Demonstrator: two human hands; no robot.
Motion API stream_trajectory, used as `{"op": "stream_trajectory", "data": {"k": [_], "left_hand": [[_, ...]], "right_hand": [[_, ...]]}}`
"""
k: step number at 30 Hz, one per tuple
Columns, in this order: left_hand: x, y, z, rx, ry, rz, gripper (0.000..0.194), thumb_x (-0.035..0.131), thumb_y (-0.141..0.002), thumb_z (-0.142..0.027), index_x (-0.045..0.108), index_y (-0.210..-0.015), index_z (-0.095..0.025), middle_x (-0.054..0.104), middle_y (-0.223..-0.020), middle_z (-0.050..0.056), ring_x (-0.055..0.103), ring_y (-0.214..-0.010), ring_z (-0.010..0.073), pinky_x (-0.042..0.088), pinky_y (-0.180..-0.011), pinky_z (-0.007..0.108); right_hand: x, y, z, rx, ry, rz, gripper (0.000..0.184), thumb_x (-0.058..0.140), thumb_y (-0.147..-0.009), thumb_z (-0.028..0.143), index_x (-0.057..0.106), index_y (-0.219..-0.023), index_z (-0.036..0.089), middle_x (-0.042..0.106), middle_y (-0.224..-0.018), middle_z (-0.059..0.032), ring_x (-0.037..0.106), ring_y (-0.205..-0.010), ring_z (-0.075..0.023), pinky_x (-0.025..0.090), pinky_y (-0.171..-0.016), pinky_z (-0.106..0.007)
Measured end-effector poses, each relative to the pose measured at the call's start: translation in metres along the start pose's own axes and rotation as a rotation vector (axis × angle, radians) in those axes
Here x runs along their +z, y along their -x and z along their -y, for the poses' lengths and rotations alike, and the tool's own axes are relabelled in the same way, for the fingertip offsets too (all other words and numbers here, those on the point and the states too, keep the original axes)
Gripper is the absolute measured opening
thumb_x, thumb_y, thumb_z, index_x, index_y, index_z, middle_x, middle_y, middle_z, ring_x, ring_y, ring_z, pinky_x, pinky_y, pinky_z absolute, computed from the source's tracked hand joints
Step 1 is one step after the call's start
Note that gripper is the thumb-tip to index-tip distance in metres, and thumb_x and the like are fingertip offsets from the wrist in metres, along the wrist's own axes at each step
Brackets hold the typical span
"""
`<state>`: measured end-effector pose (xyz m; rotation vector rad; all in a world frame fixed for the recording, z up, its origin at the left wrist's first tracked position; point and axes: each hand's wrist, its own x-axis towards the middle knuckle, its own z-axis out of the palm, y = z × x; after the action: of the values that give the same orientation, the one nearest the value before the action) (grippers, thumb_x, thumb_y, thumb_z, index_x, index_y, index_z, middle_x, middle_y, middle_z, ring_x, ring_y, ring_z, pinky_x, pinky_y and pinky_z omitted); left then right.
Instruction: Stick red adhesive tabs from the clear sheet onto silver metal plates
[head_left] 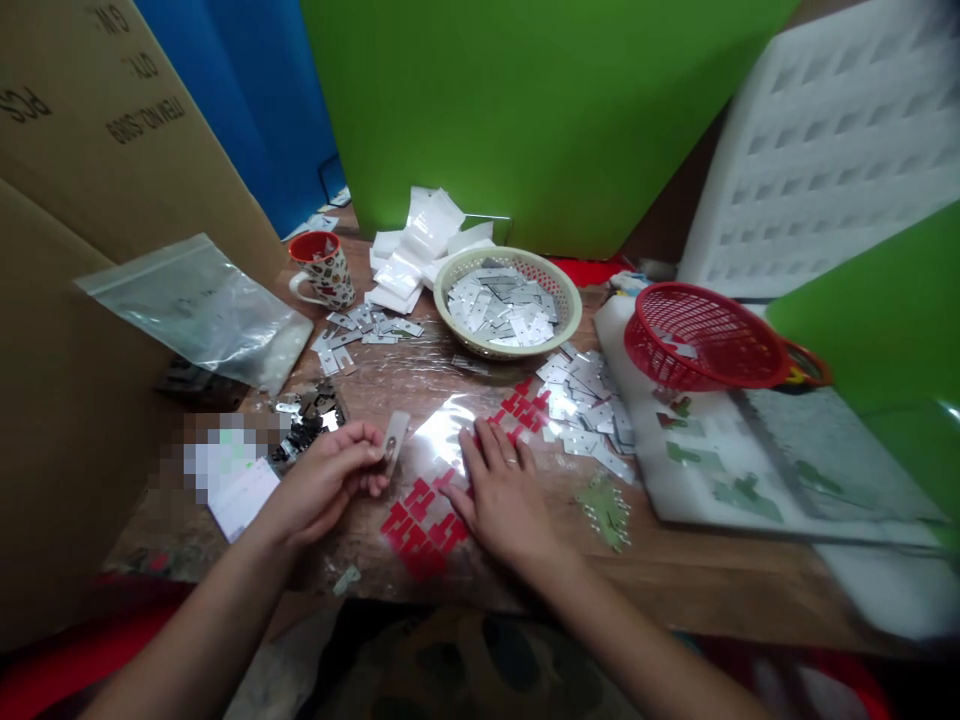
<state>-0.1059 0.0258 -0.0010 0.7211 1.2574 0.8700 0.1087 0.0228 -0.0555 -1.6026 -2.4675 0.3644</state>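
Observation:
Between the thumb and fingers of my left hand (341, 480) is a small flat metal plate (395, 440) with a hole in it, held tilted above the table. My right hand (506, 490) lies flat, fingers spread, on a clear plastic sheet (442, 432) that bears red T-shaped stickers (424, 530). More red stickers (521, 408) show beyond its fingertips. A pile of loose metal plates (589, 400) lies right of the sheet. Dark shiny metal pieces (311, 420) are heaped beside my left hand. Small green pieces (606, 510) lie to the right of my right hand.
A cream basket (442, 312) full of metal plates stands at the back, with white papers (420, 245) behind it. A patterned mug (330, 280) and a plastic bag (195, 310) are at left. On white foam (645, 450) at right sits a red basket (705, 340). Cardboard (67, 300) walls the left.

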Motion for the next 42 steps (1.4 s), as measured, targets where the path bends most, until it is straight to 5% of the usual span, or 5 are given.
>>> {"op": "stream_trajectory", "data": {"k": [5, 11, 14, 34, 42], "left_hand": [[-0.007, 0.012, 0.035, -0.025, 0.254, -0.091, 0.016, 0.068, -0.072, -0.017, 0.06, -0.086, -0.014, 0.06, -0.066, -0.001, 0.055, -0.055, 0.0089, 0.046, -0.052, 0.019], [-0.002, 0.012, 0.046, 0.031, 0.304, -0.186, 0.019, 0.068, -0.072, -0.017, 0.061, -0.089, -0.014, 0.063, -0.071, 0.0, 0.06, -0.06, 0.0118, 0.051, -0.056, 0.022], [0.0, 0.01, 0.049, 0.042, 0.31, -0.207, 0.021, 0.068, -0.071, -0.015, 0.061, -0.091, -0.014, 0.064, -0.074, 0.001, 0.063, -0.062, 0.0128, 0.052, -0.058, 0.023], [-0.01, 0.006, 0.047, 0.002, 0.377, -0.133, 0.044, 0.071, -0.068, -0.006, 0.05, -0.104, -0.02, 0.071, -0.078, 0.001, 0.071, -0.079, 0.0159, 0.055, -0.078, 0.026], [-0.017, 0.003, 0.049, -0.07, 0.386, -0.117, 0.024, 0.071, -0.074, -0.014, 0.05, -0.083, -0.016, 0.072, -0.075, 0.006, 0.071, -0.074, 0.0178, 0.055, -0.066, 0.023]], "right_hand": [[0.007, -0.021, -0.004, -0.005, 0.04, -0.064, 0.065, 0.046, -0.092, 0.051, 0.037, -0.143, 0.011, 0.03, -0.152, -0.0198, 0.024, -0.14, -0.0354, 0.015, -0.111, -0.056], [-0.006, -0.031, 0.025, -0.133, -0.031, -0.006, 0.021, 0.045, -0.095, 0.024, 0.061, -0.109, 0.019, 0.06, -0.116, -0.0109, 0.053, -0.105, -0.0253, 0.042, -0.091, -0.037], [-0.004, -0.033, 0.037, -0.2, -0.037, 0.083, 0.016, 0.047, -0.092, 0.013, 0.061, -0.097, 0.019, 0.061, -0.099, -0.0074, 0.055, -0.092, -0.0219, 0.043, -0.079, -0.031], [0.001, -0.038, 0.041, -0.167, -0.232, 0.202, 0.012, 0.05, -0.086, 0.01, 0.057, -0.093, 0.017, 0.055, -0.098, -0.0083, 0.048, -0.09, -0.0221, 0.037, -0.082, -0.036], [-0.005, -0.038, 0.046, -0.124, -0.223, 0.241, 0.008, 0.052, -0.087, 0.014, 0.058, -0.091, 0.017, 0.056, -0.1, -0.0093, 0.048, -0.09, -0.0232, 0.037, -0.082, -0.037]]}}
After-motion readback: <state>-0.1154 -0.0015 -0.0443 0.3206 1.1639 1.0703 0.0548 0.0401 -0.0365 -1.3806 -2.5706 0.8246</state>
